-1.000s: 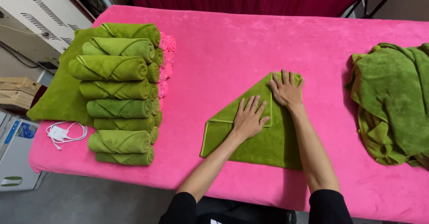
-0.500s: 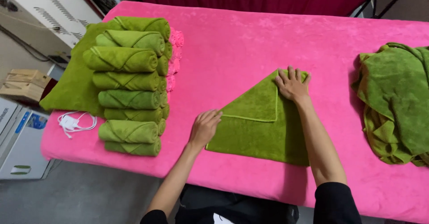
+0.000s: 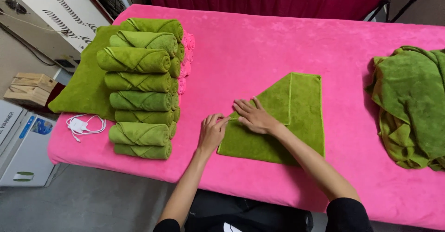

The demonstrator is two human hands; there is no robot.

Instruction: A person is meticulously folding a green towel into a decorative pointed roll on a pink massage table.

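A green towel (image 3: 296, 116) lies flat on the pink table (image 3: 278, 42), folded with a diagonal left edge. My left hand (image 3: 212, 132) rests at the towel's left corner, fingers curled on its edge. My right hand (image 3: 252, 116) lies flat on the towel's left part, fingers spread and pointing left, close beside the left hand.
Several rolled green towels (image 3: 141, 88) are stacked at the left on a flat green towel (image 3: 85, 84). A white charger with cable (image 3: 81, 125) lies by the table's left edge. A pile of loose green towels (image 3: 412, 102) sits at the right. Boxes and a white appliance stand left of the table.
My right hand came from the towel's upper corner down to its left part. My left hand moved slightly right onto the left corner. The towel's top now shows a squared fold.
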